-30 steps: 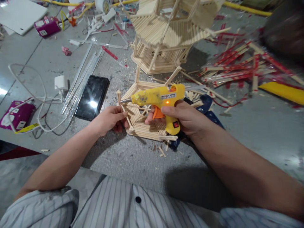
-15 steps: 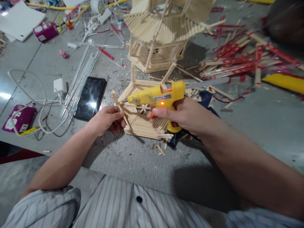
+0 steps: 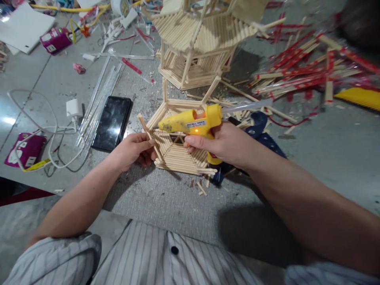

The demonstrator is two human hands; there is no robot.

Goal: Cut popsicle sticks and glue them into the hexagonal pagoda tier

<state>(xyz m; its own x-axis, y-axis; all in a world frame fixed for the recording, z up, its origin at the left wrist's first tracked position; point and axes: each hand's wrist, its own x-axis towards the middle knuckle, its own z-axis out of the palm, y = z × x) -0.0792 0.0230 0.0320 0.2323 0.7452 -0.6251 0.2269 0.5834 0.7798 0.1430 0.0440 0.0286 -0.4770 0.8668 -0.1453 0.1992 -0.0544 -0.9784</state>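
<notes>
My right hand (image 3: 225, 144) grips a yellow hot glue gun (image 3: 190, 122) with its orange light on and a clear glue stick out the back. The nozzle points left at a slanted wooden stick (image 3: 146, 130), which my left hand (image 3: 133, 149) pinches. That stick stands at the left corner of a small hexagonal frame of wooden sticks (image 3: 178, 152) lying on the grey floor. A taller stick pagoda (image 3: 196, 43) stands just behind it.
A black phone (image 3: 113, 122) lies left of the frame beside clear glue sticks (image 3: 99, 97), a white charger (image 3: 74, 107) with its cable and magenta boxes (image 3: 25, 150). Red-wrapped chopsticks (image 3: 299, 75) are heaped at the right. Blue pliers (image 3: 261, 126) lie behind my right hand.
The glue gun has shifted a little left and tilted, its nozzle closer to the stick in my left hand. The view has drifted slightly; my left hand keeps its hold.
</notes>
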